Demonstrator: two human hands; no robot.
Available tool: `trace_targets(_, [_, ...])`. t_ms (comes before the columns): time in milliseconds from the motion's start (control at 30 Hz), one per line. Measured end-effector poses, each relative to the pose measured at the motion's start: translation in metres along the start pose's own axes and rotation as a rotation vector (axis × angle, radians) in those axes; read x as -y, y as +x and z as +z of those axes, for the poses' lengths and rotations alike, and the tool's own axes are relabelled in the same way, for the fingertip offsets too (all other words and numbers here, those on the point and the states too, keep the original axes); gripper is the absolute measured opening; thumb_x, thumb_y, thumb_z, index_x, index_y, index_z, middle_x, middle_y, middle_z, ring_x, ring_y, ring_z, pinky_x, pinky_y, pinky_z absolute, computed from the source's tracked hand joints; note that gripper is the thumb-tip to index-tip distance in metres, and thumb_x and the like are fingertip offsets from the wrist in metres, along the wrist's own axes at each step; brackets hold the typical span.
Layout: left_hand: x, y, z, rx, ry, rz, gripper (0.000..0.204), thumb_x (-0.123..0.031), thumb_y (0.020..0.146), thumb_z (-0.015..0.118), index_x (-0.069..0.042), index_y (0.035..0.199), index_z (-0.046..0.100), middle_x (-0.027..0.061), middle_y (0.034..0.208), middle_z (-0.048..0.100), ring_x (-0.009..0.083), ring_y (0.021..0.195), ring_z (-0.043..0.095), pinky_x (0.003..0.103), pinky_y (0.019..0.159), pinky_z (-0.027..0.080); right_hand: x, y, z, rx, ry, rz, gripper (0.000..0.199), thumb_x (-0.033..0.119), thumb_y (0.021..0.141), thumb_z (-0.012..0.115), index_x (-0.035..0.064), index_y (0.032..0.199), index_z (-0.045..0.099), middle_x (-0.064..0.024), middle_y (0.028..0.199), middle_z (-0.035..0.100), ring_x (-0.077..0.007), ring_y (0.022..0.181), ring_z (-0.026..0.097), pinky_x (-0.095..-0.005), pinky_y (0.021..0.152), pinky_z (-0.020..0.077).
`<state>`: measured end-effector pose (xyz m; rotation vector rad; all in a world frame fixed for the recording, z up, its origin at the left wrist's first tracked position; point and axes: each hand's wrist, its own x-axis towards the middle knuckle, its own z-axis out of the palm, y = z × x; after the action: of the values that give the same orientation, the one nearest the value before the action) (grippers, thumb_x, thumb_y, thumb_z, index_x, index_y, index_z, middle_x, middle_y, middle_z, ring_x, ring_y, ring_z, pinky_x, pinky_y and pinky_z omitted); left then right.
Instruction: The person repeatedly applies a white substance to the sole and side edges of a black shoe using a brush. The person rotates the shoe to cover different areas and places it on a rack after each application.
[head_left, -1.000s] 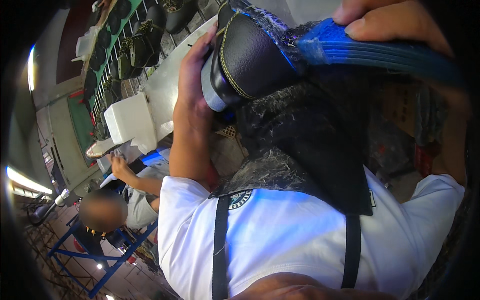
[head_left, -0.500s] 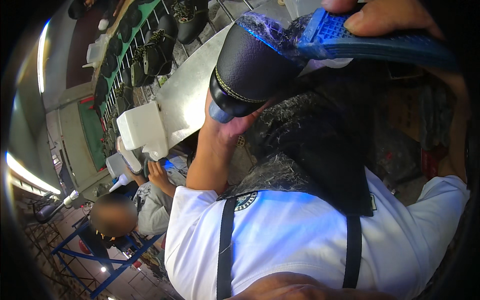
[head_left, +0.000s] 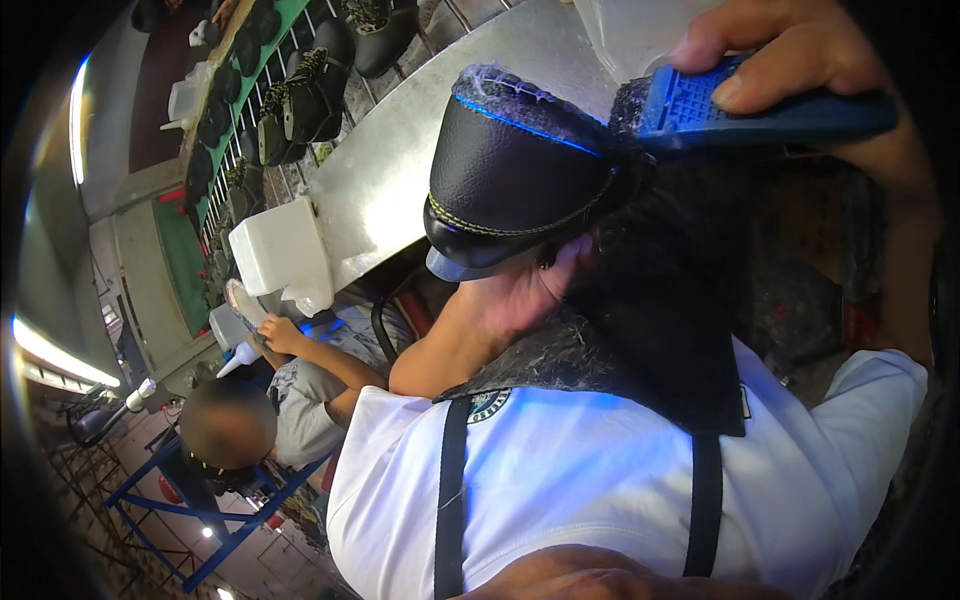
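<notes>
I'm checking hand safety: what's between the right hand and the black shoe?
The head view shows a blue brush-like tool gripped in the right hand, its dark bristly end toward the black shoe.

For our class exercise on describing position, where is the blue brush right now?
In the head view, the blue brush is at the upper right, gripped by the right hand, just to the right of the black shoe.

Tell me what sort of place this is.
Probably a shoemaking workshop: the left hand holds a black shoe, the right hand a blue brush, and other dark shoes at upper left.
</notes>
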<state>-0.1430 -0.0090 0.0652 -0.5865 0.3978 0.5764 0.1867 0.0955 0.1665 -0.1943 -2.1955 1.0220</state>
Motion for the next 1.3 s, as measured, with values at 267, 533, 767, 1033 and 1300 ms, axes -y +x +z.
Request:
trace_targets(267, [0.007, -0.001, -0.006, 0.026, -0.110, -0.139, 0.054, -0.036, 0.098, 0.051, -0.005, 0.141, 0.040, 0.0182, 0.112, 0.045, 0.0227, 0.092, 0.048, 0.028, 0.075, 0.055, -0.041, 0.009, 0.000, -0.127, 0.136, -0.110, 0.023, -0.003, 0.080, 0.077, -0.0044, 0.103, 0.074, -0.0296, 0.114, 0.066, -0.0340, 0.103, 0.069, -0.0349, 0.093, 0.0533])
trace_targets(533, [0.013, 0.002, -0.005, -0.029, -0.077, -0.146, 0.056, -0.040, 0.098, 0.051, -0.004, 0.140, 0.041, 0.0200, 0.105, 0.047, 0.0226, 0.084, 0.050, 0.025, 0.063, 0.055, -0.059, 0.018, 0.017, -0.117, 0.130, -0.119, 0.022, -0.003, 0.080, 0.078, -0.0049, 0.101, 0.075, -0.0300, 0.113, 0.066, -0.0340, 0.102, 0.070, -0.0347, 0.092, 0.0537])
trace_targets(767, [0.013, 0.002, -0.007, -0.019, -0.090, -0.185, 0.057, -0.044, 0.097, 0.050, -0.003, 0.136, 0.044, 0.0212, 0.103, 0.047, 0.0227, 0.078, 0.051, 0.024, 0.057, 0.055, -0.067, 0.024, 0.035, -0.077, 0.163, -0.142, 0.021, -0.002, 0.080, 0.078, -0.0054, 0.100, 0.075, -0.0304, 0.112, 0.067, -0.0341, 0.100, 0.070, -0.0344, 0.091, 0.0541])
trace_targets(1033, [0.016, 0.000, -0.008, 0.016, -0.099, -0.206, 0.059, -0.044, 0.098, 0.048, -0.002, 0.139, 0.040, 0.0199, 0.100, 0.046, 0.0235, 0.076, 0.051, 0.024, 0.054, 0.055, -0.058, 0.018, 0.030, -0.032, 0.189, -0.252, 0.020, -0.002, 0.079, 0.078, -0.0059, 0.098, 0.075, -0.0309, 0.111, 0.067, -0.0341, 0.099, 0.071, -0.0342, 0.090, 0.0545])
trace_targets(1300, [0.014, 0.004, -0.013, 0.077, -0.096, -0.264, 0.058, -0.040, 0.100, 0.047, 0.001, 0.139, 0.037, 0.0201, 0.098, 0.045, 0.0246, 0.075, 0.053, 0.024, 0.053, 0.056, -0.044, 0.012, 0.034, 0.005, 0.226, -0.038, 0.020, -0.004, 0.080, 0.077, -0.0058, 0.099, 0.075, -0.0306, 0.114, 0.066, -0.0342, 0.100, 0.070, -0.0341, 0.089, 0.0542])
